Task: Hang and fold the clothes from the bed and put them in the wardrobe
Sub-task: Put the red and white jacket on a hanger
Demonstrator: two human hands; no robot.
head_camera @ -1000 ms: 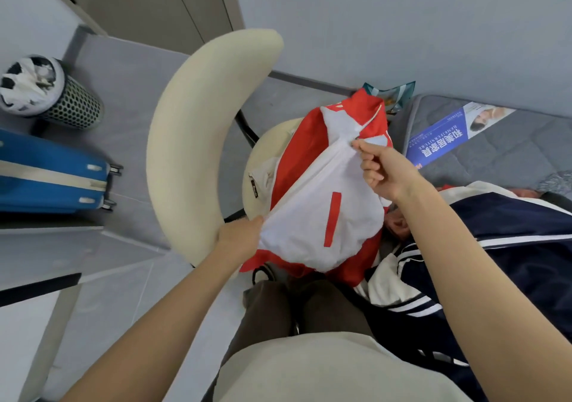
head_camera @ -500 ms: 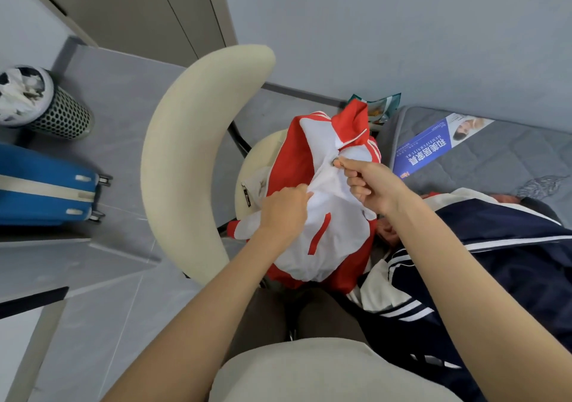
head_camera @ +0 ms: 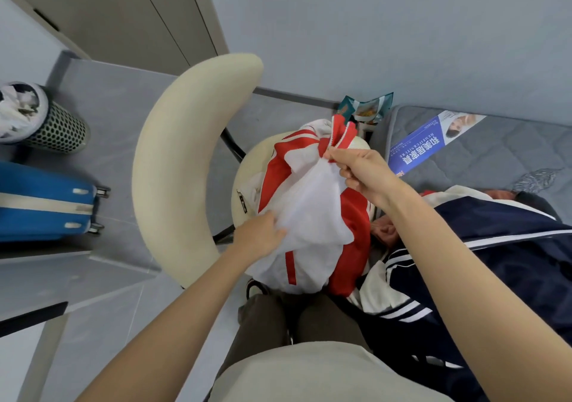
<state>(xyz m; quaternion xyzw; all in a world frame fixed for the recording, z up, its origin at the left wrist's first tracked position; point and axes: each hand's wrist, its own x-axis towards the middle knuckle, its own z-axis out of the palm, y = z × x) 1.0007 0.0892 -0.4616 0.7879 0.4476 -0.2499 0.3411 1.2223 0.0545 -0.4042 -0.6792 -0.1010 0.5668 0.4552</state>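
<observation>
The red-and-white jacket [head_camera: 312, 225] hangs bunched at the centre of the frame, over the seat of the cream chair [head_camera: 185, 169]. The right grip [head_camera: 362, 172] pinches its white cloth just below the red collar, fingers curled. The left grip [head_camera: 260, 237], lower and to the left, clutches a fold of the white panel. A navy jacket [head_camera: 510, 247] lies on the bed [head_camera: 495, 154] at right. A blue suitcase [head_camera: 40, 203] stands at the left edge.

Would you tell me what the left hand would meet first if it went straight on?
The red and white jacket, which the left hand grips; beyond, probably the cream chair seat, depth unclear.
</observation>
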